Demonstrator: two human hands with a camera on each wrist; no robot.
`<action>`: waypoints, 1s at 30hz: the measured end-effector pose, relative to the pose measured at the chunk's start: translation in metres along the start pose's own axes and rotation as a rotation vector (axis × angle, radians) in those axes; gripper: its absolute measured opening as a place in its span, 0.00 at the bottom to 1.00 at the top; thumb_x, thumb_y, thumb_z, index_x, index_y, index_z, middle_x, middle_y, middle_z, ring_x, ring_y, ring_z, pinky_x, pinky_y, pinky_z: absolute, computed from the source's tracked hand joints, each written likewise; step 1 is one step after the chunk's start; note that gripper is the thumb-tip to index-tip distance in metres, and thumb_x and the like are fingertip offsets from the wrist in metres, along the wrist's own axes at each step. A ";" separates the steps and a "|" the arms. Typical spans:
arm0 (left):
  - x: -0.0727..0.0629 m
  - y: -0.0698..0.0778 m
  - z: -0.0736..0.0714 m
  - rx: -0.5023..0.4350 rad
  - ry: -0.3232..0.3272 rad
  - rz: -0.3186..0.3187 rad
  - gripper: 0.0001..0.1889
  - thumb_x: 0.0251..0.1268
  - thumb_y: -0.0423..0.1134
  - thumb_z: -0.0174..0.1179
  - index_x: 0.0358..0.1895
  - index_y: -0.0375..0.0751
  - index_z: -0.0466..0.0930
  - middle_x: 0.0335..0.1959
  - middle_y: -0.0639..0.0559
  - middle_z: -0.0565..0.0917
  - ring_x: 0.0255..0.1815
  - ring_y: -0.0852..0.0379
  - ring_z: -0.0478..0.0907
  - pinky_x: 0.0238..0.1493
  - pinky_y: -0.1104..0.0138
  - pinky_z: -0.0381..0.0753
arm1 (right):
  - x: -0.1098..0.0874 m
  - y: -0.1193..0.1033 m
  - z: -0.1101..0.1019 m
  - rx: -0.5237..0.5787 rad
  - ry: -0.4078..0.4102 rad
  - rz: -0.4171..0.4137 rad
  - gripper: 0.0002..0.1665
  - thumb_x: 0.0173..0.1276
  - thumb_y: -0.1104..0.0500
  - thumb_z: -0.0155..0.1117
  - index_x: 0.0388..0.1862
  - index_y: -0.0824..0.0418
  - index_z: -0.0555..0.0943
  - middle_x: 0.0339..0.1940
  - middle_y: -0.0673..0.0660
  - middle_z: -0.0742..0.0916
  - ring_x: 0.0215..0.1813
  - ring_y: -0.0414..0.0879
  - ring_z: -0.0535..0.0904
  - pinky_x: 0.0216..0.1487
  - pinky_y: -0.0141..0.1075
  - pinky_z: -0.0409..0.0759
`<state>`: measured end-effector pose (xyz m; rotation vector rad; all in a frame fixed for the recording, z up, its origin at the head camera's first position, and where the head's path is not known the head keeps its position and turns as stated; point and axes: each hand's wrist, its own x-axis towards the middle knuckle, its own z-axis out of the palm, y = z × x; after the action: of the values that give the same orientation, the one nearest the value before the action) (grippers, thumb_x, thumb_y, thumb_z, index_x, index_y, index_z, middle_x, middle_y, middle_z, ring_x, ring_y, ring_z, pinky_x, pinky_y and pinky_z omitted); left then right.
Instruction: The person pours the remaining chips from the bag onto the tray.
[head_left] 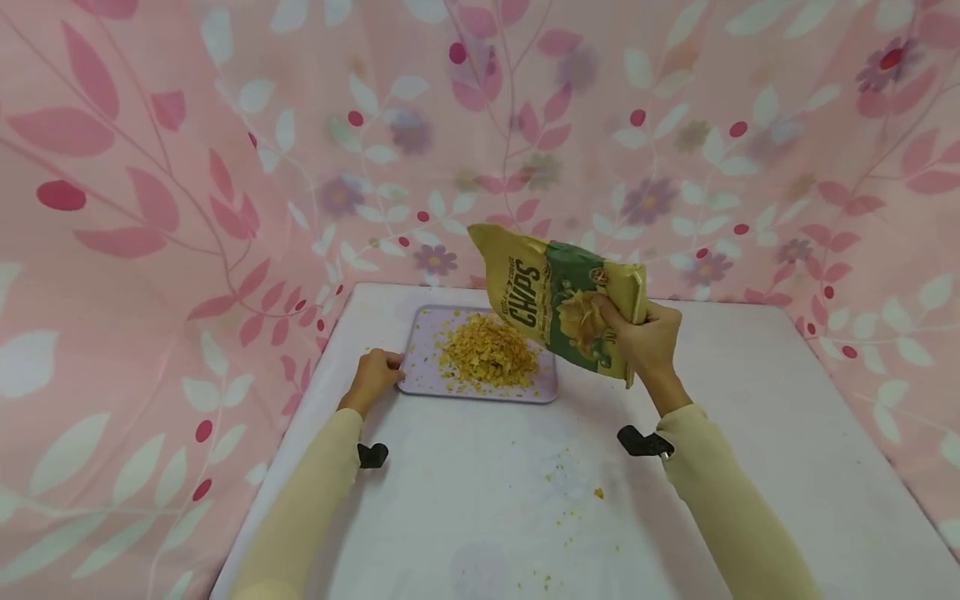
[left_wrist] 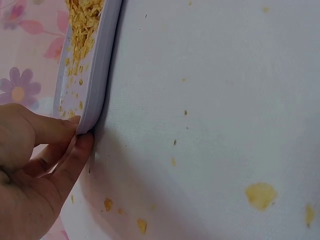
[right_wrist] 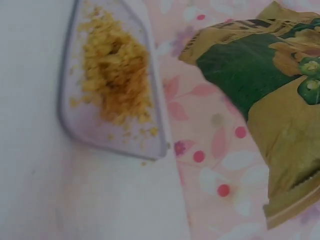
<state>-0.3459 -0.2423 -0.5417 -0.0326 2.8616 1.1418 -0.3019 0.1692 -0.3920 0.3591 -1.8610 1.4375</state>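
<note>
A lilac tray lies on the table and bears a heap of crushed chips. My left hand pinches the tray's left edge; in the left wrist view the thumb is at the rim with fingers below it. Up over the tray's right side, a yellow and green chip bag is tilted with one end toward the upper left. My right hand grips the bag's other end, thumb across its front. The right wrist view shows the bag but not that hand. The bag's inside is hidden.
Loose crumbs are scattered on the white table in front of the tray. A pink floral cloth hangs behind the table and at its sides. Dark straps sit at both wrists.
</note>
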 end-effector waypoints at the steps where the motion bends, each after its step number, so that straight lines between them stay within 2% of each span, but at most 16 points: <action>1: 0.000 0.000 0.000 0.001 -0.003 -0.006 0.21 0.55 0.26 0.67 0.55 0.29 0.80 0.44 0.36 0.85 0.44 0.49 0.77 0.45 0.61 0.77 | 0.001 -0.001 0.000 0.032 0.026 -0.015 0.11 0.52 0.70 0.74 0.24 0.79 0.82 0.19 0.47 0.86 0.21 0.31 0.79 0.23 0.23 0.76; 4: -0.001 -0.001 0.000 -0.001 -0.007 -0.015 0.21 0.55 0.26 0.67 0.55 0.29 0.80 0.44 0.37 0.86 0.43 0.50 0.77 0.44 0.62 0.78 | 0.002 -0.002 -0.001 0.042 0.024 -0.019 0.11 0.52 0.70 0.74 0.22 0.79 0.82 0.17 0.45 0.84 0.19 0.30 0.78 0.21 0.23 0.74; 9: -0.001 0.000 -0.001 -0.020 -0.001 -0.013 0.21 0.55 0.25 0.66 0.55 0.29 0.80 0.45 0.36 0.85 0.46 0.48 0.77 0.47 0.60 0.77 | -0.005 0.003 -0.002 -0.126 -0.068 0.015 0.16 0.51 0.68 0.76 0.12 0.72 0.78 0.08 0.57 0.80 0.10 0.31 0.68 0.12 0.25 0.64; 12: -0.001 0.001 -0.001 -0.021 -0.004 0.002 0.21 0.55 0.25 0.66 0.55 0.29 0.79 0.45 0.36 0.85 0.47 0.47 0.78 0.48 0.59 0.78 | -0.004 0.007 -0.004 -0.098 -0.021 -0.009 0.15 0.50 0.69 0.76 0.13 0.73 0.79 0.10 0.59 0.81 0.12 0.30 0.71 0.14 0.24 0.66; 16: -0.001 0.001 -0.002 -0.001 -0.003 0.015 0.21 0.55 0.25 0.66 0.55 0.30 0.80 0.43 0.37 0.86 0.47 0.47 0.79 0.46 0.59 0.78 | 0.002 0.017 -0.006 0.007 0.077 -0.061 0.09 0.50 0.70 0.76 0.22 0.77 0.83 0.18 0.49 0.86 0.21 0.31 0.79 0.24 0.23 0.75; 17: -0.001 0.001 -0.002 0.001 -0.001 0.013 0.21 0.55 0.25 0.66 0.55 0.30 0.80 0.43 0.37 0.86 0.47 0.47 0.79 0.46 0.59 0.78 | 0.003 0.019 -0.006 0.019 0.083 -0.064 0.10 0.50 0.70 0.76 0.23 0.77 0.84 0.18 0.47 0.85 0.21 0.31 0.79 0.23 0.23 0.75; 19: -0.001 0.000 -0.002 0.002 0.001 0.013 0.21 0.55 0.25 0.66 0.55 0.30 0.80 0.43 0.37 0.86 0.46 0.47 0.79 0.46 0.60 0.78 | 0.004 0.019 -0.005 -0.010 0.055 -0.061 0.10 0.50 0.70 0.76 0.22 0.76 0.83 0.17 0.48 0.85 0.19 0.31 0.77 0.21 0.23 0.73; 24: -0.002 0.002 -0.002 -0.005 -0.014 0.004 0.21 0.56 0.26 0.66 0.55 0.30 0.80 0.44 0.37 0.86 0.47 0.47 0.79 0.47 0.59 0.78 | 0.001 0.004 -0.003 -0.120 -0.044 -0.037 0.13 0.50 0.70 0.76 0.15 0.74 0.80 0.10 0.63 0.81 0.11 0.31 0.69 0.13 0.24 0.64; 26: -0.002 0.002 -0.002 0.000 -0.016 0.005 0.21 0.56 0.26 0.66 0.55 0.30 0.80 0.44 0.37 0.86 0.48 0.47 0.78 0.47 0.59 0.78 | 0.002 -0.002 -0.003 -0.104 -0.018 -0.040 0.13 0.50 0.71 0.76 0.15 0.75 0.80 0.10 0.60 0.81 0.12 0.30 0.70 0.14 0.24 0.65; 30: -0.002 0.002 -0.002 0.004 -0.002 0.015 0.21 0.55 0.26 0.66 0.55 0.29 0.80 0.44 0.37 0.86 0.48 0.46 0.78 0.47 0.58 0.78 | 0.007 -0.006 -0.004 0.009 0.080 -0.099 0.12 0.52 0.70 0.74 0.20 0.79 0.81 0.17 0.45 0.84 0.20 0.29 0.77 0.22 0.22 0.73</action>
<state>-0.3443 -0.2424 -0.5385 -0.0093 2.8677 1.1383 -0.3018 0.1722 -0.3823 0.3875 -1.7496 1.3735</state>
